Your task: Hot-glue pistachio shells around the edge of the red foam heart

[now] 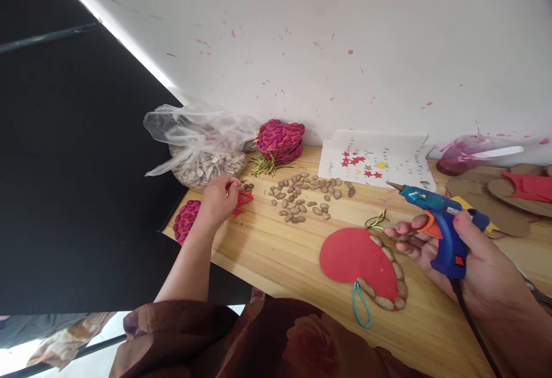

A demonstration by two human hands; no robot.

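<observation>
Your wooden table (276,251) carries a red heart cutout (357,257), loose shells (302,194), a plastic bag of shells (202,148), stacked purple hearts (279,139) and a star sheet (379,162).

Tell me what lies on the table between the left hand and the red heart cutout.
In the head view, a loose scatter of shells lies on the table between the left hand and the red heart cutout.

Light: bright, even daylight over the white wall (328,38) and the surface (276,245).
Dark zone: left of the left hand (218,199), a black area with no detail.
Shadows: soft and short beneath the right hand (457,251).
Distortion: wide-angle bending at the edges.
Focus: sharp centrally, softer at the bottom.
</observation>
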